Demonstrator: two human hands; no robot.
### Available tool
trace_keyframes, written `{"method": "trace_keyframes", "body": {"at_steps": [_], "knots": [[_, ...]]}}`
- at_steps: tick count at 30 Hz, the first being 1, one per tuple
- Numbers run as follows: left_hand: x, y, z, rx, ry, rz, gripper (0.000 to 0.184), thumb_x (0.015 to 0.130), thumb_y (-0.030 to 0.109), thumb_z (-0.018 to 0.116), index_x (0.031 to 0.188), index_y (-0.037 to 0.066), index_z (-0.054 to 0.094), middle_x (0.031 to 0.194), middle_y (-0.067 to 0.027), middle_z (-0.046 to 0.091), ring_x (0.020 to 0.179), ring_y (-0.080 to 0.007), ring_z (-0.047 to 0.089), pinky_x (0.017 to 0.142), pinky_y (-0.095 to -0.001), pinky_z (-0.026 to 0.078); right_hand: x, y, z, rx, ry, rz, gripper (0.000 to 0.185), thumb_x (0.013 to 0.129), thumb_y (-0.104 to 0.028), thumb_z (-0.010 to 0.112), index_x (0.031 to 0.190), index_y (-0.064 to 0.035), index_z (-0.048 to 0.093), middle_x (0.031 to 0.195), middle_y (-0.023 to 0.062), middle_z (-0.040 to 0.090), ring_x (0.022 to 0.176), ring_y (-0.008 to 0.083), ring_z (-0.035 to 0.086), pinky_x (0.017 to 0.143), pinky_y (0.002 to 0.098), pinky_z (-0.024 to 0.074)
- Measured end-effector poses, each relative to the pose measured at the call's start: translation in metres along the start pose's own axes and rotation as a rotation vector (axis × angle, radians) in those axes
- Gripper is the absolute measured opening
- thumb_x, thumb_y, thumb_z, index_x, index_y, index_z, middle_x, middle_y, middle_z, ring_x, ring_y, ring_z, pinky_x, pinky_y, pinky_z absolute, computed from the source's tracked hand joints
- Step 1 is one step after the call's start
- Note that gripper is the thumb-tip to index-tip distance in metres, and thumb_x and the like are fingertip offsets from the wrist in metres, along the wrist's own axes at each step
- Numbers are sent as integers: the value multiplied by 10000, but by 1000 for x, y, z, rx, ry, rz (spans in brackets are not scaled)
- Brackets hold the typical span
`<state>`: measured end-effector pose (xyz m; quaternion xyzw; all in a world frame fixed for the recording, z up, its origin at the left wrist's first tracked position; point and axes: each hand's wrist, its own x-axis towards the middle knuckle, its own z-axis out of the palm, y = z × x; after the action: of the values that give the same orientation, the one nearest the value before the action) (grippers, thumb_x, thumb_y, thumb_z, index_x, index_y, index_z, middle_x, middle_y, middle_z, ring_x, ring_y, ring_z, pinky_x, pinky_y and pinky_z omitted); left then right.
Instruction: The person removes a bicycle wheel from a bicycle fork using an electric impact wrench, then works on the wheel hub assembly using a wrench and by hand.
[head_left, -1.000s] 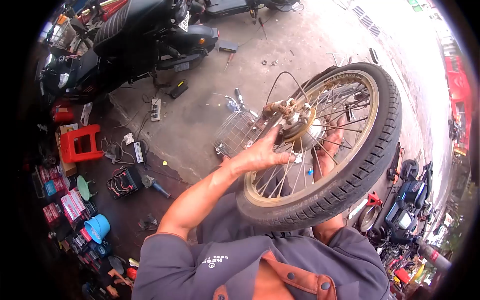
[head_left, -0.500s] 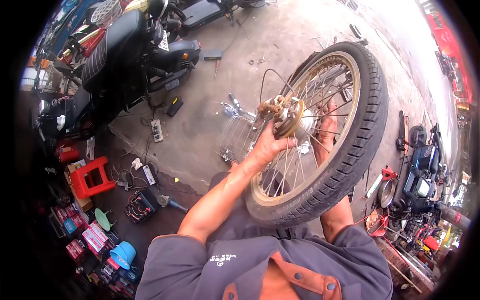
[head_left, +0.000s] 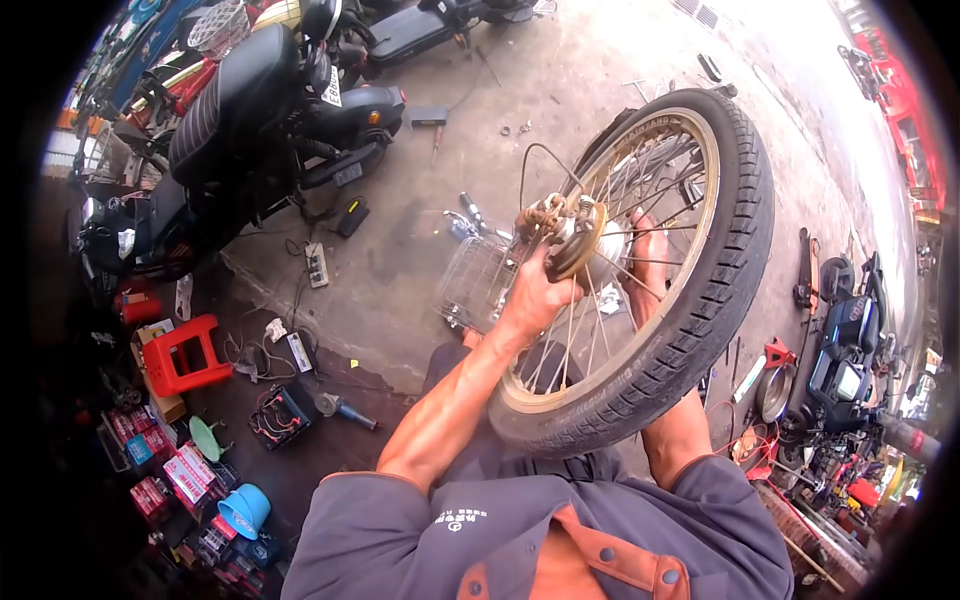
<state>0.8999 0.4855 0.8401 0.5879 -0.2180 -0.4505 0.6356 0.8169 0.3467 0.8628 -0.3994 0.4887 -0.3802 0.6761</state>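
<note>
A spoked wheel (head_left: 735,290) with a worn black tyre is held up tilted in front of my body. My left hand (head_left: 540,297) is closed on the near side of its hub, by the rusty drum brake (head_left: 578,250). A bent cable (head_left: 525,165) sticks up from that brake. On the far side of the wheel, my right hand (head_left: 648,255) shows through the spokes, its fingers bent against the hub; the spokes and rim partly hide it. Below the hub, a wire basket (head_left: 475,275) rests on the ground.
Black electric scooters (head_left: 240,110) stand at the left. A red stool (head_left: 185,355), an open battery box (head_left: 281,415), an angle grinder (head_left: 345,410), a power strip (head_left: 316,265) and a blue bucket (head_left: 246,510) lie around the left floor. Another scooter (head_left: 845,340) and scattered parts are at the right.
The wheel keeps almost the same place and tilt, with both hands still on its hub. My left forearm and the view have shifted slightly.
</note>
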Motion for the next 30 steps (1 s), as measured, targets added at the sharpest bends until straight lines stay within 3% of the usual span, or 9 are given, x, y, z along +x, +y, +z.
{"method": "trace_keyframes", "body": {"at_steps": [7, 10, 13, 19, 22, 26, 30], "knots": [[-15, 22, 7, -64, 23, -16, 743, 645, 122, 675, 1315, -97, 438, 1139, -200, 625, 1038, -267, 606, 946, -333, 466, -1, -5, 8, 4, -3, -14, 772, 932, -649, 428, 1272, 37, 528, 1049, 146, 629, 925, 239, 616, 841, 367, 500], [-26, 63, 9, -59, -56, -4, 803, 637, 122, 679, 1358, -97, 401, 1179, -209, 607, 1070, -271, 595, 966, -332, 457, -10, -12, 12, 17, -22, -24, 772, 935, -653, 419, 1273, 33, 529, 1052, 145, 632, 927, 237, 619, 845, 368, 501], [-17, 73, 8, -14, -39, 29, 794, 636, 115, 682, 1354, -96, 418, 1173, -202, 621, 1098, -260, 593, 977, -335, 454, -20, -16, 14, 26, -46, -50, 773, 938, -656, 409, 1273, 30, 531, 1054, 144, 635, 928, 236, 622, 848, 368, 502], [-18, 28, -6, -52, 14, 70, 779, 646, 108, 698, 1358, -72, 440, 1112, -174, 657, 1048, -249, 621, 948, -323, 472, -42, -22, 13, 48, -79, -96, 773, 944, -662, 391, 1274, 23, 534, 1059, 141, 641, 930, 234, 627, 854, 368, 503], [-27, 29, -17, -87, -34, -75, 806, 651, 109, 701, 1382, -76, 419, 1123, -180, 655, 1059, -248, 620, 946, -316, 472, -57, -30, 9, 44, -84, -132, 774, 947, -665, 381, 1274, 19, 535, 1061, 139, 645, 931, 232, 630, 858, 369, 504], [-29, -4, -27, -40, -11, -51, 808, 654, 105, 700, 1388, -68, 409, 1154, -183, 641, 1079, -240, 614, 937, -316, 476, -89, -49, 0, 31, -119, -213, 775, 952, -669, 369, 1275, 15, 537, 1064, 137, 649, 933, 230, 633, 862, 369, 505], [-37, -12, -38, -86, -112, -60, 843, 660, 95, 699, 1416, -72, 367, 1171, -199, 635, 1107, -241, 608, 962, -306, 465, -129, -71, -10, 15, -167, -313, 777, 956, -673, 357, 1276, 10, 539, 1067, 136, 653, 935, 229, 637, 867, 369, 506]]}}
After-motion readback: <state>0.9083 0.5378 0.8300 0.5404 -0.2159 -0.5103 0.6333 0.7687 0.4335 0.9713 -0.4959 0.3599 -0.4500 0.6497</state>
